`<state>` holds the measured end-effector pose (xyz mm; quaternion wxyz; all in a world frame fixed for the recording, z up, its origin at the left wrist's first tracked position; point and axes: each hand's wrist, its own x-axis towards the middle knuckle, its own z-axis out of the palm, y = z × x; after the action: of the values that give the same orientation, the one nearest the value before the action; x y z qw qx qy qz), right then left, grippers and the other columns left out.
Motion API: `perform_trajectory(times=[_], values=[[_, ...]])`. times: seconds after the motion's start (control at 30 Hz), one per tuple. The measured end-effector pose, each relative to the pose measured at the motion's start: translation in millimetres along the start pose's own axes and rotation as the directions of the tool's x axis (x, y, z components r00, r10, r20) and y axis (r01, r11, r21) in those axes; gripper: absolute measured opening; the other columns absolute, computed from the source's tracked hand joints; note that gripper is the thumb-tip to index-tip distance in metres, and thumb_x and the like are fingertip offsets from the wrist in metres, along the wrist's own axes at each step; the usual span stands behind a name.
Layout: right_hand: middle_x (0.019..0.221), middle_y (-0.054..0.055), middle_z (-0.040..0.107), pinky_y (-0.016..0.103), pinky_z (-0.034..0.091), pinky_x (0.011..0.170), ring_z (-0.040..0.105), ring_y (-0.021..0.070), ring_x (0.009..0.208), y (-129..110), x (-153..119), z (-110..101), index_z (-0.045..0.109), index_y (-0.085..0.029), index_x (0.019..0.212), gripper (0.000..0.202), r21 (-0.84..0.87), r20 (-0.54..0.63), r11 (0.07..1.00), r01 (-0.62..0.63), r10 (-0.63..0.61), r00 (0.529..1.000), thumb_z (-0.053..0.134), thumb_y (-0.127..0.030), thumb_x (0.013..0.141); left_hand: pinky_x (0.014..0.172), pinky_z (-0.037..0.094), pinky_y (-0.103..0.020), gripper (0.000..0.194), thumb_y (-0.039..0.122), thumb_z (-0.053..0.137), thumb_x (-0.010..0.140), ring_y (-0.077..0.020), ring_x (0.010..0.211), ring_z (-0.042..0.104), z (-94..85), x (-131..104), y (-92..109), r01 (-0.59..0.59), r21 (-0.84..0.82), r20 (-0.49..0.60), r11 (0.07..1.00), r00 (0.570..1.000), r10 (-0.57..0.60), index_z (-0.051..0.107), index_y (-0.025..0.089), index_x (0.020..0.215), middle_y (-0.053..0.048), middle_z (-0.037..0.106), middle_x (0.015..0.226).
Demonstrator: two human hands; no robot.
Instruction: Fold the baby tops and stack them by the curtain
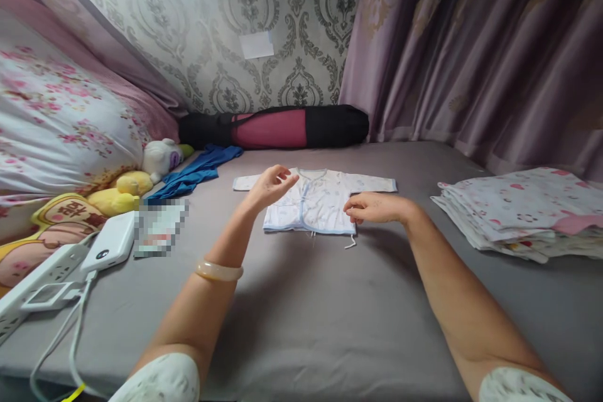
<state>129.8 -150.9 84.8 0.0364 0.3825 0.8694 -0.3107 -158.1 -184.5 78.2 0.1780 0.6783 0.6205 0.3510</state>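
A white baby shirt [325,201] with blue trim and a faint print lies flat on the bed, front up and sleeves stretched to both sides. White tie strings [350,242] stick out below its hem. My left hand [273,185], with a pale bangle [219,271] on the forearm, is over the shirt's left part near the sleeve; its fingers are loosely bent and apart, holding nothing. At the shirt's right side is my right hand [375,207], fingers loosely curved toward the cloth with nothing visible in them. Whether its fingertips touch the fabric is unclear.
Folded printed cloths [522,210] are stacked at the right. On the left lie a power bank [110,242], a power strip [47,279] with cables, plush toys [127,185] and a blue cloth [198,169]. A black and red long bag [273,127] rests along the wall.
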Motion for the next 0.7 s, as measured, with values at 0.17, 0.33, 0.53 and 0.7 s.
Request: perform_trajectory(times=[0.17, 0.33, 0.53, 0.7], values=[[0.116, 0.011, 0.070, 0.032, 0.044, 0.094, 0.062, 0.0233, 0.109, -13, 33, 36, 0.069, -0.016, 0.110, 0.037, -0.130, -0.339, 0.988, -0.079, 0.030, 0.940, 0.038, -0.028, 0.094, 0.097, 0.048, -0.038, 0.028, 0.019, 0.045, 0.090, -0.0234, 0.112, 0.060, 44.3, -16, -32, -0.086, 0.348, 0.056, 0.934, 0.996, 0.070, 0.062, 0.015, 0.113, -0.014, 0.064, 0.117], [0.159, 0.012, 0.030, 0.049, 0.011, 0.119, 0.020, 0.0255, 0.148, -30, 66, 84, 0.039, -0.014, 0.149, 0.055, -0.253, -0.408, 0.966, -0.056, -0.054, 0.911, 0.026, -0.037, 0.100, 0.118, 0.023, -0.049, 0.049, 0.037, 0.036, 0.099, -0.0294, 0.147, 0.027, 75.3, -32, -44, -0.145, 0.495, 0.145, 0.856, 0.986, 0.082, 0.046, 0.015, 0.142, -0.016, 0.039, 0.154], [0.163, 0.010, 0.019, 0.057, 0.005, 0.118, 0.010, 0.0291, 0.150, -28, 67, 96, 0.026, -0.019, 0.156, 0.063, -0.231, -0.321, 0.969, -0.083, 0.005, 0.947, 0.016, -0.049, 0.101, 0.118, 0.016, -0.054, 0.058, 0.047, 0.025, 0.100, -0.0300, 0.150, 0.016, 77.2, -41, -36, -0.125, 0.514, 0.302, 0.849, 0.952, -0.043, 0.030, 0.022, 0.153, -0.011, 0.025, 0.161], [0.163, 0.010, 0.019, 0.059, 0.004, 0.118, 0.011, 0.0301, 0.150, -28, 66, 94, 0.027, -0.020, 0.156, 0.063, -0.225, -0.315, 0.971, -0.078, 0.004, 0.949, 0.017, -0.050, 0.101, 0.118, 0.015, -0.055, 0.058, 0.046, 0.027, 0.100, -0.0314, 0.150, 0.016, 72.1, -40, -31, -0.107, 0.536, 0.338, 0.838, 0.936, -0.097, 0.031, 0.021, 0.152, -0.014, 0.024, 0.161]])
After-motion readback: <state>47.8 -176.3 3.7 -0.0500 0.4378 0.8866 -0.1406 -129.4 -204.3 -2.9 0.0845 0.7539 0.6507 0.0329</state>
